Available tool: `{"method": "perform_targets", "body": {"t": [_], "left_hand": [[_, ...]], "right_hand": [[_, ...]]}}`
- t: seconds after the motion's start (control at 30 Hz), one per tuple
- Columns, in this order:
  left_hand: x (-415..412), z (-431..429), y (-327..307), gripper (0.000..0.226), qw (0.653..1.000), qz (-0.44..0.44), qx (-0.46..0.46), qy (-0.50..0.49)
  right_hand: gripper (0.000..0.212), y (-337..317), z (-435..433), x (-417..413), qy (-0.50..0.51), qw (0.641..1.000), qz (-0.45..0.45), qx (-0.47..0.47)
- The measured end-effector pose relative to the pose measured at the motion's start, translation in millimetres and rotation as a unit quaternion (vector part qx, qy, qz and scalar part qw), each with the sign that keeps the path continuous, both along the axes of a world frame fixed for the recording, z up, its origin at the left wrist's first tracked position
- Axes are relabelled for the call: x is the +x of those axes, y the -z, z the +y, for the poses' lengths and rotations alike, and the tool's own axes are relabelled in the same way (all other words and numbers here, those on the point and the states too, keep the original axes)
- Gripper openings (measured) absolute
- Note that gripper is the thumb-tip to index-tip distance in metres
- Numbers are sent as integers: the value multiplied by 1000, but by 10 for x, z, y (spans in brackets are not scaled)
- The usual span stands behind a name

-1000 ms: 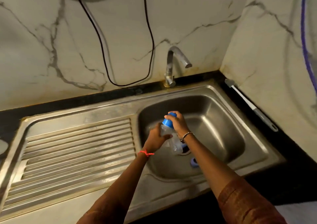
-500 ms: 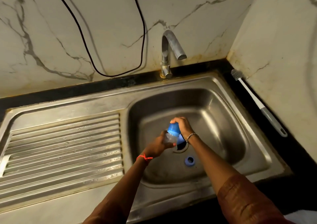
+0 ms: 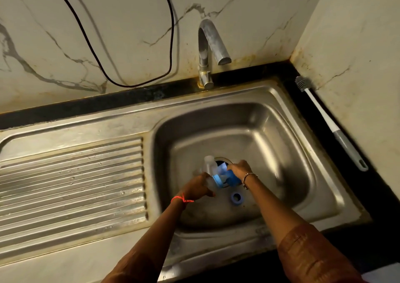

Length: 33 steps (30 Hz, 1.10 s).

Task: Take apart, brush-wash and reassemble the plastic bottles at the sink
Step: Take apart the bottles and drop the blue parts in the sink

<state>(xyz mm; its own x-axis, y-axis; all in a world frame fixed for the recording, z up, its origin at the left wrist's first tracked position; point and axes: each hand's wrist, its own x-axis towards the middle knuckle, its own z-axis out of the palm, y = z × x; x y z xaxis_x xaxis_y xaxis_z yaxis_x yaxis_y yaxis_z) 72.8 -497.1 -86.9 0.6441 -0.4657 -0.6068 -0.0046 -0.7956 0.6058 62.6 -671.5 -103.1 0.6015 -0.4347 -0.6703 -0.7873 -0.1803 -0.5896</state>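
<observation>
Gripping blue cap (image 3: 234,180), right hand (image 3: 238,169) seemingly pulled it off bottle (image 3: 209,166); left hand (image 3: 198,187) clutches bottle.

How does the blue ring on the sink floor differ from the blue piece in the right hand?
The blue ring lies loose on the sink floor, untouched; the blue cap is gripped by the right hand. The ring is flat with an open centre; the cap looks taller and deeper blue. Both are blue, inside the sink.

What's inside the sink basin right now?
Left hand gripping a clear bottle, right hand gripping a blue cap; a loose blue ring lies on the basin floor. Drain mostly hidden beneath them.
</observation>
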Motion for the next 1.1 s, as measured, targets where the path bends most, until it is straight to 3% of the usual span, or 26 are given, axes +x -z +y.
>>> {"method": "perform_targets", "body": {"t": [0.23,0.3,0.37,0.43,0.5,0.57,0.7,0.83,1.1], "left_hand": [[21,51,90,58,999,-12,6,-37],[26,60,100,59,999,-22,3,-42],[30,57,95,61,998,-38,1,-45],[41,47,92,63,997,-53,-7,-57],[57,33,84,65,995,-65,-15,-73],[68,2,63,65,993,-81,-19,-84],[69,-19,33,65,987,-110,-38,-110],[86,8,49,58,987,-105,-51,-111],[289,72,7,47,997,-58,-37,-39]], "right_hand": [[50,155,-53,-67,-6,999,46,-29],[54,154,-16,-61,-15,994,69,-79],[52,101,35,-11,-13,991,20,-130],[39,49,97,56,5,992,-94,-85],[30,-28,190,98,25,991,-132,27],[41,-39,275,133,14,992,-102,79],[61,0,330,169,-97,994,-50,13],[48,-114,292,227,-104,994,-6,44],[22,-155,265,189,-123,983,-73,113]]}}
